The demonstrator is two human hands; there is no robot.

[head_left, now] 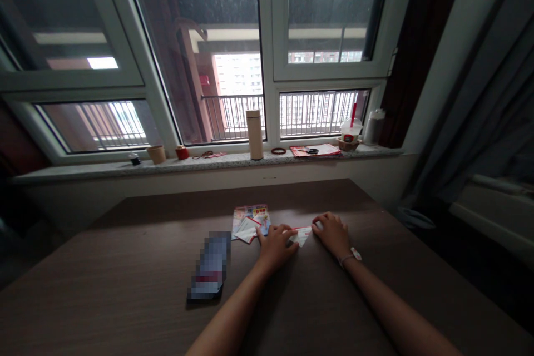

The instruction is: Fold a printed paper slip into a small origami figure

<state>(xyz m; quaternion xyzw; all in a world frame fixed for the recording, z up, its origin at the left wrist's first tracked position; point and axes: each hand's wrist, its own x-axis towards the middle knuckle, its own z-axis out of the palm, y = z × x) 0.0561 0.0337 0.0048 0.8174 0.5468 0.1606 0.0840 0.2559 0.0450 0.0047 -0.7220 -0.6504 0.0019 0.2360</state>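
Note:
A small white folded paper (302, 237) with a red edge lies on the brown table between my hands. My left hand (276, 246) holds its left end between thumb and fingers. At its right corner, my right hand (332, 232) pinches the paper with curled fingertips; a band circles that wrist. Close beyond my left hand, another folded white paper (247, 230) rests on a colourful printed leaflet (259, 211). To the left of my left forearm lies a phone (209, 267) with its screen blurred out.
The table (137, 267) reaches toward a window sill (200, 163). On the sill stand a beige flask (254, 136), a paper cup (157, 154), a red spool-like item (182, 152), scissors (312, 151) on red-and-white papers, a drink cup with straw (349, 131) and a grey bottle (374, 128).

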